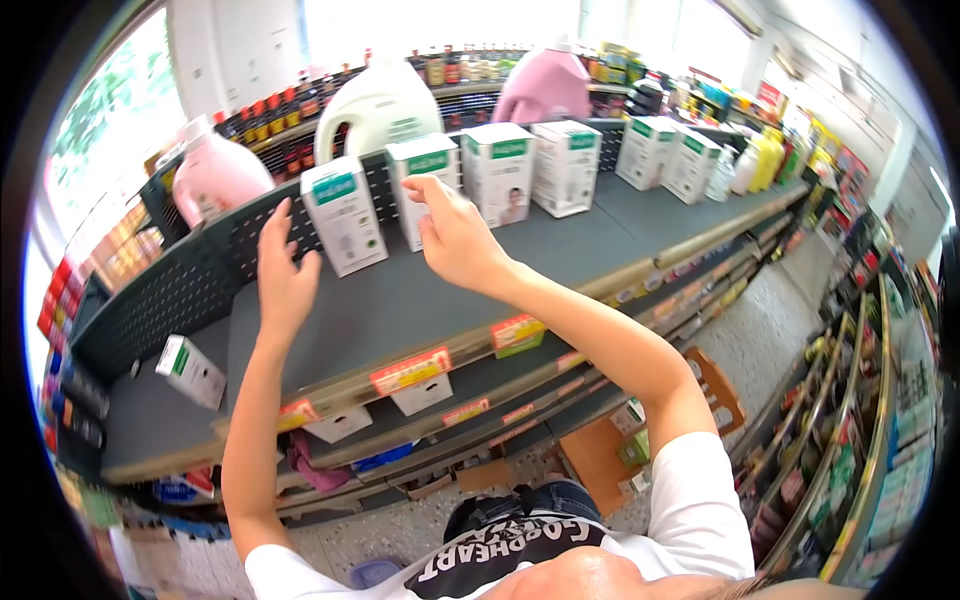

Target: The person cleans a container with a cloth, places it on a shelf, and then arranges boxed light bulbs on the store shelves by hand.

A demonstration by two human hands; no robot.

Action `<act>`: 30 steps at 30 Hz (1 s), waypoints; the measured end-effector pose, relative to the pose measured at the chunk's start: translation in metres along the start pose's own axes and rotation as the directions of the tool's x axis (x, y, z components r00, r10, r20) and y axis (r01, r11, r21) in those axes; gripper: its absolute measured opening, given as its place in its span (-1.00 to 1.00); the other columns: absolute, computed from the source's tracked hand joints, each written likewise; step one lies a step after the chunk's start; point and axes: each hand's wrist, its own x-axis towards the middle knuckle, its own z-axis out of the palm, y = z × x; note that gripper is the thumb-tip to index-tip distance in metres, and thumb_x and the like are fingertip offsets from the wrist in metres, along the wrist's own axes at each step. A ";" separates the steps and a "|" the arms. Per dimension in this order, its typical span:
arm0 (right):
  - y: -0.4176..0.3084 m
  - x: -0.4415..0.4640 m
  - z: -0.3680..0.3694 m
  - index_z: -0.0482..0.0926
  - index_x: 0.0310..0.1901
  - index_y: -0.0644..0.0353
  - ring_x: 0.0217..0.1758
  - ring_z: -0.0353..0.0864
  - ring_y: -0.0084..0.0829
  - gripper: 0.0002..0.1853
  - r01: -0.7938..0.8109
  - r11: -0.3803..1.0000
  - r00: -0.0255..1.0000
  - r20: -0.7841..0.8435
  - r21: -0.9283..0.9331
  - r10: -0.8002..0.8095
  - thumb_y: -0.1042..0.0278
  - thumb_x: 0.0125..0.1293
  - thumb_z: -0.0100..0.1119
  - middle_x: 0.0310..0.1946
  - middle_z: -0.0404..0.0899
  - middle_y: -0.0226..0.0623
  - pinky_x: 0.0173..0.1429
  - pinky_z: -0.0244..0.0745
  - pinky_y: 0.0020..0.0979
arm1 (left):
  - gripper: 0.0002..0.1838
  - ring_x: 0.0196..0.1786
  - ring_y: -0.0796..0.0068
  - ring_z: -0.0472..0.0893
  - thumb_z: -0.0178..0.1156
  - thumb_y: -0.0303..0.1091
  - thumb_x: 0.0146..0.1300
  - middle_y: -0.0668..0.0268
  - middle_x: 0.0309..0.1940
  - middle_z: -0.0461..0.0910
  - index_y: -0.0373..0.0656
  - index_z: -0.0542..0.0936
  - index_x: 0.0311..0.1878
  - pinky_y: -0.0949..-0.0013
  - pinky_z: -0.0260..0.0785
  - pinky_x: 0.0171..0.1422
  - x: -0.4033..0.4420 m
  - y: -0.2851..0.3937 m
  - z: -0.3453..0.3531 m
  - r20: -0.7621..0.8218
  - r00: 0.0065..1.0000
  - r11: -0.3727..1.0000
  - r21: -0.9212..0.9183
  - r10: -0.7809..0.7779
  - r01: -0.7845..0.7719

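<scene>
Near the left end of the dark grey metal shelf point(640, 235) sits a small white-and-green cardboard box point(192, 372). The left hand point(285, 275), open and empty, is just beside a tall white cardboard carton with a green band point(343, 220) near the back edge; even pressure low down should keep it upright. The right hand point(460, 240), apart from the left, loosely curls before a matching carton point(412, 215); contact is unclear.

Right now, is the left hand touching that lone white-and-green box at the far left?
Apart. The head view shows grey shelf between the left hand and the white-and-green box.
</scene>
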 end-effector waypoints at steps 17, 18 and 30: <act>0.111 -0.094 -0.251 0.46 0.15 0.27 0.18 0.59 -0.22 -0.56 -0.387 0.910 0.858 -0.419 -0.148 0.296 0.64 0.19 0.09 0.09 0.55 -0.06 0.09 0.58 -0.32 | -0.42 0.39 0.29 0.37 0.09 -0.59 0.20 0.17 0.26 0.41 -0.20 0.34 0.34 0.17 0.17 0.48 0.009 0.181 0.129 0.395 0.869 0.946 -0.241 0.298 -0.215; 0.123 -0.100 -0.266 0.46 0.15 0.27 0.18 0.58 -0.22 -0.56 -0.405 0.899 0.845 -0.444 -0.167 0.298 0.64 0.19 0.10 0.08 0.55 -0.06 0.10 0.58 -0.32 | -0.42 0.36 0.29 0.39 0.11 -0.58 0.20 0.17 0.25 0.41 -0.20 0.35 0.34 0.18 0.19 0.46 0.010 0.196 0.144 0.443 0.847 0.951 -0.218 0.296 -0.218; 0.268 -0.162 -0.442 0.16 0.39 0.37 0.37 0.38 -0.08 -0.16 -0.653 0.726 0.696 -0.547 -0.215 0.464 0.21 0.19 0.40 0.34 0.31 0.14 0.38 0.34 -0.21 | -0.45 0.29 0.07 0.44 0.21 -0.40 0.15 0.01 0.18 0.46 -0.29 0.42 0.25 0.21 0.24 0.42 0.047 0.267 0.389 0.478 0.740 0.873 -0.365 0.473 -0.322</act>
